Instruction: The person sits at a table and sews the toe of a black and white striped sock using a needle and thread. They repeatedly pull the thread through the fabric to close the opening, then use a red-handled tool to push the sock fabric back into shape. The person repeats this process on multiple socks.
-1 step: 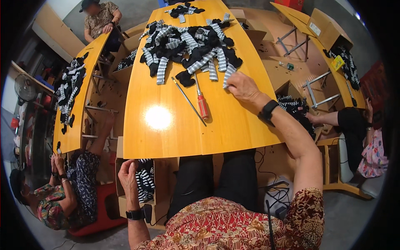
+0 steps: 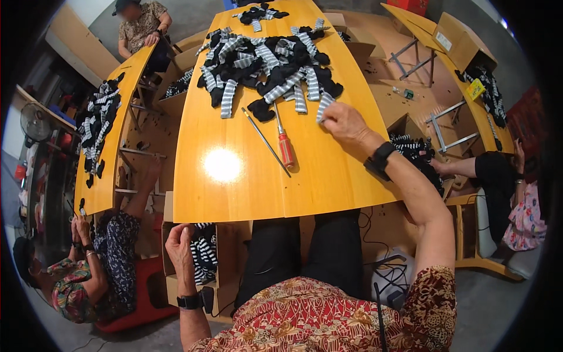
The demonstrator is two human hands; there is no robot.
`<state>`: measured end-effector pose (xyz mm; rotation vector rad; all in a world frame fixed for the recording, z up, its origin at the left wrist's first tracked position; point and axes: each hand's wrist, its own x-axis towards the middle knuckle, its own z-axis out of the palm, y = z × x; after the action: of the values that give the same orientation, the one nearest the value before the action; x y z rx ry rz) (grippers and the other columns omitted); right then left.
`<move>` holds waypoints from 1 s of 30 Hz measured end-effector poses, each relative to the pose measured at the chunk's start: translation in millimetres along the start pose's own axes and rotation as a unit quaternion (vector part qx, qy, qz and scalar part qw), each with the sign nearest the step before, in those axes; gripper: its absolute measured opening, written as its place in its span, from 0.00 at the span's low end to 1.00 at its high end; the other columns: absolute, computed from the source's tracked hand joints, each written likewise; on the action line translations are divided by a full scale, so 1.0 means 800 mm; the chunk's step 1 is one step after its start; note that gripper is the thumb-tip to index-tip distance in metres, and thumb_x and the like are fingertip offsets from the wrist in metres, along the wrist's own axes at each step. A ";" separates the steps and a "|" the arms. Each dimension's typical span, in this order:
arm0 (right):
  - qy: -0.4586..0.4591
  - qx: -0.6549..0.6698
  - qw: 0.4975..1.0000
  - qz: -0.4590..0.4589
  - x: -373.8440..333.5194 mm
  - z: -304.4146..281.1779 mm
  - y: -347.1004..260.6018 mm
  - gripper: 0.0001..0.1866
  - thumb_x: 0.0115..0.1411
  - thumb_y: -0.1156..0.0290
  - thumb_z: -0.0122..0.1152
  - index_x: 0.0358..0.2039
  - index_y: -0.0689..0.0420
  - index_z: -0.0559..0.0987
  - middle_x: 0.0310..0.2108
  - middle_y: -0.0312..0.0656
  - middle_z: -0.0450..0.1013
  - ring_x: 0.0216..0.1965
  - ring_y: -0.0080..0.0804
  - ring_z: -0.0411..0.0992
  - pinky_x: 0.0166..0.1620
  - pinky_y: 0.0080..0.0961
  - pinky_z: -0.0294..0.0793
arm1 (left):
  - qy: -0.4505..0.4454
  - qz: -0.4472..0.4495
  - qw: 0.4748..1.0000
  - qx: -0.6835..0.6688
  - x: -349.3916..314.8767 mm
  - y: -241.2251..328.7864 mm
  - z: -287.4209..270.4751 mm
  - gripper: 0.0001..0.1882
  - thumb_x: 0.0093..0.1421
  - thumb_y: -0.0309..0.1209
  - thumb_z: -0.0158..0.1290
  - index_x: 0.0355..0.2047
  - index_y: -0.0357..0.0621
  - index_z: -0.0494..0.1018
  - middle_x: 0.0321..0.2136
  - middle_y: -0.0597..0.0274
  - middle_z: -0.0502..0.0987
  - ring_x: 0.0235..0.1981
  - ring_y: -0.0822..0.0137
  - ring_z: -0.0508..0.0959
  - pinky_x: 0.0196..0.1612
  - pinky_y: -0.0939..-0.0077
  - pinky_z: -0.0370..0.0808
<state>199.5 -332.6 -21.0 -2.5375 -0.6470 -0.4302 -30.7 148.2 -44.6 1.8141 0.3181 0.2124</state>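
My right hand (image 2: 347, 124) pinches the grey-and-white striped end of a sock (image 2: 326, 104) at the near right edge of a heap. The heap of black and striped socks (image 2: 267, 56) spreads over the far half of the yellow table (image 2: 223, 196). Left of that hand lie a red-handled screwdriver (image 2: 285, 149) and a thin metal rod (image 2: 265, 142). Below the table's near left corner is my left hand (image 2: 179, 245), raised beside a cardboard box of striped socks (image 2: 205, 252). Its fingers are curled together; whether anything is between them is hidden.
A person (image 2: 73, 281) handles a sock at the left table (image 2: 105, 190), which bears another sock pile (image 2: 99, 126). Someone sits at the far left, another at the right. An open box of socks (image 2: 410, 146) stands by the table's right edge.
My right hand and the sock end it pinches have shifted very slightly to the right. My left hand stays practically where it was.
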 end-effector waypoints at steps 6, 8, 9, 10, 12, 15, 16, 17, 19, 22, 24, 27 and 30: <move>0.189 0.305 0.907 0.220 0.009 -0.122 -0.057 0.09 0.59 0.69 0.58 0.29 0.62 0.76 0.21 0.35 0.73 0.25 0.19 0.71 0.27 0.18 0.69 | 0.047 0.050 0.997 -0.018 -0.006 0.052 0.029 0.10 0.65 0.27 0.51 0.42 0.33 0.74 0.37 0.60 0.78 0.38 0.71 0.77 0.46 0.78 0.74; 0.194 0.339 0.897 0.208 0.005 -0.140 -0.092 0.10 0.59 0.69 0.58 0.28 0.63 0.76 0.20 0.34 0.72 0.25 0.15 0.69 0.26 0.15 0.67 | 0.042 0.038 0.996 -0.076 -0.017 0.075 0.044 0.09 0.65 0.27 0.51 0.42 0.34 0.74 0.36 0.59 0.78 0.38 0.71 0.77 0.46 0.78 0.74; 0.181 0.324 0.908 0.195 -0.003 -0.146 -0.118 0.10 0.59 0.69 0.58 0.27 0.63 0.76 0.19 0.34 0.71 0.24 0.14 0.68 0.26 0.15 0.66 | 0.010 0.041 0.997 -0.066 -0.025 0.084 0.050 0.09 0.64 0.26 0.51 0.42 0.34 0.74 0.35 0.59 0.78 0.38 0.71 0.77 0.45 0.78 0.74; 0.167 0.307 0.919 0.183 -0.016 -0.148 -0.143 0.10 0.60 0.69 0.58 0.27 0.63 0.76 0.19 0.33 0.71 0.24 0.13 0.67 0.26 0.14 0.65 | -0.029 0.032 0.995 -0.089 -0.036 0.105 0.070 0.09 0.64 0.26 0.50 0.41 0.33 0.75 0.35 0.59 0.78 0.38 0.72 0.77 0.45 0.78 0.74; 0.122 0.224 0.961 0.110 -0.050 -0.147 -0.200 0.07 0.59 0.71 0.58 0.29 0.63 0.76 0.19 0.34 0.69 0.23 0.15 0.67 0.26 0.17 0.66 | -0.140 -0.017 0.978 -0.152 -0.058 0.139 0.106 0.10 0.64 0.27 0.50 0.43 0.34 0.74 0.35 0.57 0.78 0.38 0.70 0.78 0.44 0.77 0.76; 0.097 0.269 0.958 0.027 -0.091 -0.115 -0.255 0.04 0.55 0.77 0.60 0.31 0.62 0.77 0.23 0.38 0.71 0.25 0.25 0.72 0.29 0.24 0.70 | -0.293 -0.060 0.927 -0.229 -0.068 0.157 0.152 0.13 0.65 0.28 0.49 0.46 0.31 0.70 0.38 0.53 0.78 0.39 0.69 0.79 0.46 0.77 0.75; 0.101 0.224 0.969 -0.024 -0.099 -0.107 -0.270 0.06 0.52 0.78 0.61 0.32 0.61 0.77 0.25 0.39 0.71 0.26 0.30 0.72 0.30 0.26 0.71 | -0.307 -0.064 0.913 -0.262 -0.071 0.160 0.163 0.13 0.66 0.29 0.49 0.46 0.32 0.70 0.39 0.53 0.78 0.39 0.69 0.79 0.45 0.77 0.76; 0.106 0.178 0.975 -0.075 -0.106 -0.100 -0.282 0.09 0.50 0.80 0.62 0.33 0.60 0.78 0.27 0.40 0.71 0.28 0.35 0.73 0.32 0.28 0.72 | -0.310 -0.051 0.909 -0.275 -0.071 0.164 0.171 0.14 0.65 0.30 0.51 0.46 0.33 0.71 0.39 0.54 0.78 0.40 0.69 0.79 0.45 0.78 0.76; 0.107 0.142 0.978 -0.113 -0.124 -0.084 -0.305 0.11 0.47 0.80 0.63 0.35 0.60 0.78 0.29 0.41 0.71 0.30 0.38 0.72 0.32 0.30 0.73 | -0.304 -0.044 0.901 -0.306 -0.072 0.161 0.179 0.14 0.64 0.31 0.52 0.46 0.34 0.71 0.40 0.56 0.78 0.40 0.71 0.78 0.44 0.79 0.77; 0.126 0.100 0.977 -0.141 -0.144 -0.073 -0.316 0.15 0.45 0.79 0.64 0.37 0.60 0.77 0.31 0.42 0.70 0.30 0.39 0.71 0.32 0.32 0.73 | -0.307 -0.059 0.884 -0.348 -0.075 0.154 0.187 0.14 0.64 0.32 0.53 0.46 0.35 0.72 0.40 0.59 0.78 0.39 0.74 0.77 0.43 0.81 0.77; 0.140 0.091 0.976 -0.144 -0.149 -0.073 -0.314 0.15 0.45 0.79 0.64 0.37 0.62 0.77 0.31 0.43 0.70 0.30 0.40 0.71 0.32 0.32 0.72 | -0.318 -0.062 0.873 -0.364 -0.077 0.156 0.191 0.14 0.64 0.32 0.53 0.45 0.35 0.72 0.40 0.60 0.77 0.40 0.75 0.77 0.43 0.82 0.77; 0.155 0.009 0.974 -0.162 -0.156 -0.072 -0.307 0.17 0.45 0.79 0.64 0.38 0.64 0.76 0.31 0.44 0.70 0.30 0.40 0.70 0.32 0.32 0.72 | -0.325 -0.041 0.884 -0.335 -0.081 0.167 0.196 0.14 0.65 0.32 0.52 0.47 0.36 0.72 0.40 0.62 0.77 0.40 0.75 0.77 0.44 0.80 0.77; 0.190 -0.065 0.961 -0.190 -0.143 -0.082 -0.295 0.17 0.45 0.78 0.63 0.38 0.65 0.76 0.31 0.45 0.69 0.30 0.41 0.70 0.31 0.32 0.72 | -0.318 -0.013 0.887 -0.336 -0.077 0.192 0.213 0.16 0.65 0.33 0.52 0.48 0.35 0.72 0.42 0.61 0.77 0.41 0.73 0.78 0.46 0.77 0.77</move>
<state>-29.9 -226.6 75.4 -2.3437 -0.9798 -1.0937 -20.3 -65.1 60.3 1.0985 -0.1900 -0.2732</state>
